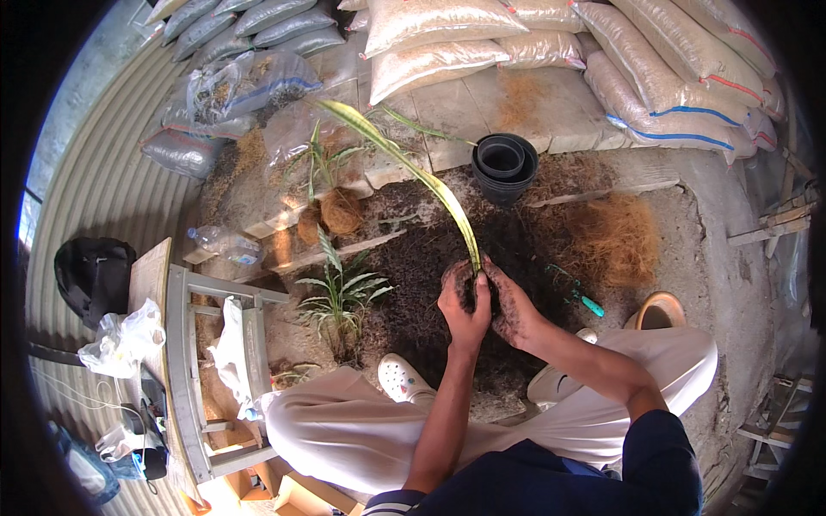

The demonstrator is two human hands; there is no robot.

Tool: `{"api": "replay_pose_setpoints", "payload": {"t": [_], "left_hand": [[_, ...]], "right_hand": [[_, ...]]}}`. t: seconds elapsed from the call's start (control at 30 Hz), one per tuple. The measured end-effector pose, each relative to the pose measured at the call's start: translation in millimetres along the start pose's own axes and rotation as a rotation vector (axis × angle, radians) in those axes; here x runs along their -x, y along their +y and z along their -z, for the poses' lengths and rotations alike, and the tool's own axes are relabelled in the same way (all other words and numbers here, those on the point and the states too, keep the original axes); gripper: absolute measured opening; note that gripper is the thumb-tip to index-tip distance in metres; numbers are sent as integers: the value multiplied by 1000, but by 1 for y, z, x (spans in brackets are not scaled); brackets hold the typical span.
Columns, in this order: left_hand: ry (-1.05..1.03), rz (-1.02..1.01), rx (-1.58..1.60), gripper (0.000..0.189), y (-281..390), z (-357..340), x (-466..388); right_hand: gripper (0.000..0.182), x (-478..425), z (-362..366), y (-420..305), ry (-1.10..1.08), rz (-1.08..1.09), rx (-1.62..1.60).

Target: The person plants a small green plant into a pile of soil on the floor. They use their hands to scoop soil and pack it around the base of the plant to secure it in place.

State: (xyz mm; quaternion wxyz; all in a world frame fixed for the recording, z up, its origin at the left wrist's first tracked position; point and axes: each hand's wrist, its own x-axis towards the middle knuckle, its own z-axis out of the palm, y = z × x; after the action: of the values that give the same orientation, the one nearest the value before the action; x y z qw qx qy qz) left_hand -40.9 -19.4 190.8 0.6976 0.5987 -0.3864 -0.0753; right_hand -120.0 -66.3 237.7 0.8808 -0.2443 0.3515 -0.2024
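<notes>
Both of my hands, smeared with dark soil, close around the base of a long yellow-green strap-leaved plant (431, 182), whose leaf arches up and to the left. My left hand (466, 300) has its thumb against the stem; my right hand (513, 303) cups the root end from the other side. The root end itself is mostly hidden by the fingers. Below the hands spreads a heap of dark soil (413, 277). A leafy green plant (342, 287) with bare roots stands left of the heap. Nested black plastic pots (505, 169) sit beyond it, and a teal-handled tool (592, 306) lies to the right.
Brown coconut fibre (613, 238) lies at the right, near a terracotta pot (661, 311). Two fibre-wrapped root balls (341, 211) and a plastic bottle (226, 245) are at the left. A grey-framed wooden table (193, 387) stands beside my left knee. Filled sacks (439, 64) line the back.
</notes>
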Motion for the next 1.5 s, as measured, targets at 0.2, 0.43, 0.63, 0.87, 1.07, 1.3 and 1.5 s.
{"api": "replay_pose_setpoints", "payload": {"t": [0.2, 0.43, 0.63, 0.87, 1.07, 1.3, 1.5], "left_hand": [[216, 313, 298, 15, -20, 7, 3], [207, 709, 1211, 25, 1, 23, -22], [5, 718, 1475, 33, 12, 29, -24], [-42, 786, 1328, 44, 42, 20, -21], [21, 912, 1516, 31, 9, 28, -7], [260, 1047, 1276, 33, 5, 28, -10], [107, 993, 1542, 35, -43, 35, 3]], "right_hand": [[57, 10, -12, -11, -141, -19, 4], [59, -12, 10, -18, -152, 434, 777], [52, 19, -12, -43, -237, 1280, 1461], [35, -10, -8, -49, -808, 1675, 1699], [29, -35, 1, -47, -848, 1749, 1519], [24, -58, 6, -35, -832, 1695, 1486], [23, -54, 7, -25, -752, 1570, 1577]]}}
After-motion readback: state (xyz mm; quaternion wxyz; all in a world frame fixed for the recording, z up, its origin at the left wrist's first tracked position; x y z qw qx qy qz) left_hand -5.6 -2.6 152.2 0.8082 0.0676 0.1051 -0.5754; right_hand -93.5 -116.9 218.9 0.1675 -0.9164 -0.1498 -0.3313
